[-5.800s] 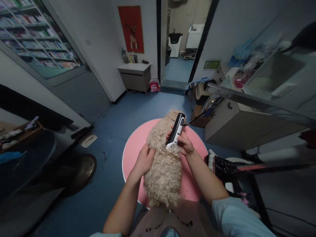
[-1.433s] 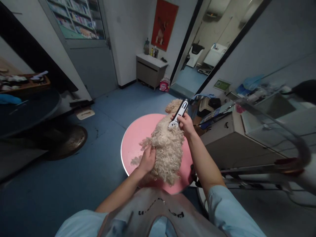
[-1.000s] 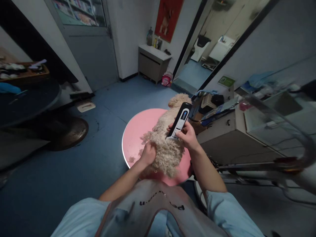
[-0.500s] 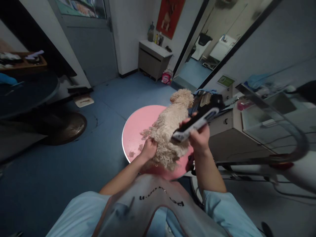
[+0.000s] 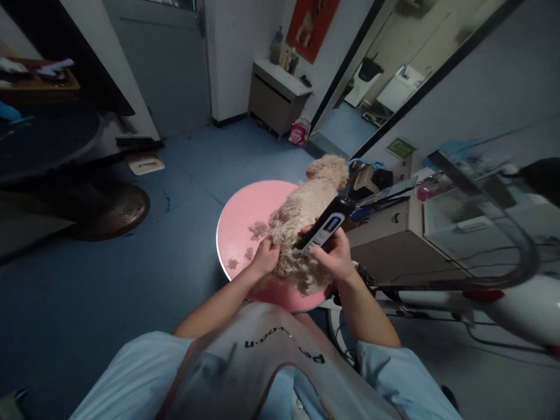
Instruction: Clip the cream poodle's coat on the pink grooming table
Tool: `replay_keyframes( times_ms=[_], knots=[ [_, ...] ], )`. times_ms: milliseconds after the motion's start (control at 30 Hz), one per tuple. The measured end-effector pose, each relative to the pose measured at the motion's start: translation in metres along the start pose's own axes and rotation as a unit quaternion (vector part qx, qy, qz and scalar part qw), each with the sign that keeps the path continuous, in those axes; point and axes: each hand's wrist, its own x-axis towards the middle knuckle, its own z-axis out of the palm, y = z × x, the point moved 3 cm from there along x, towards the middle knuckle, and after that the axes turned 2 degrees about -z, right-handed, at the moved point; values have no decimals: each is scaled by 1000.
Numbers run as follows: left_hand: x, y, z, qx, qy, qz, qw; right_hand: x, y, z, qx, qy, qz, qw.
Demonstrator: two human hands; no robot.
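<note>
A small curly cream dog (image 5: 306, 210) stands on a round pink table (image 5: 245, 210), its head turned away from me. My right hand (image 5: 335, 256) is closed around a black and white hair clipper (image 5: 324, 230), whose blade end rests on the dog's rear back. My left hand (image 5: 265, 258) grips the fur at the dog's left hindquarter. Loose tufts of cut fur (image 5: 258, 228) lie on the pink top beside the dog.
A grey cabinet (image 5: 394, 233) with clutter on top stands right of the table. A curved metal arm (image 5: 503, 245) and a white stand lie at right. Blue floor spreads left, with a round dark base (image 5: 118, 210), a low grey cabinet (image 5: 277, 96) and an open doorway behind.
My right hand lifted the clipper off the dog half a second ago and has brought it back down onto the rear back. More cut fur lies on the table.
</note>
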Motion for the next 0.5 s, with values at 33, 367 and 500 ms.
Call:
replay_keyframes(
  times_ms=[33,367,500],
  knots=[
    [0,0,0,0,-3,4,1000,-6,-2,4,-9,-17,-9,1000],
    [-5,-1,3,-14,-12,-5,1000,52,-15,-40,-79,203,-88,972],
    [-6,-2,1,-10,-6,6,1000,76,-4,-34,-93,172,8,981]
  ],
)
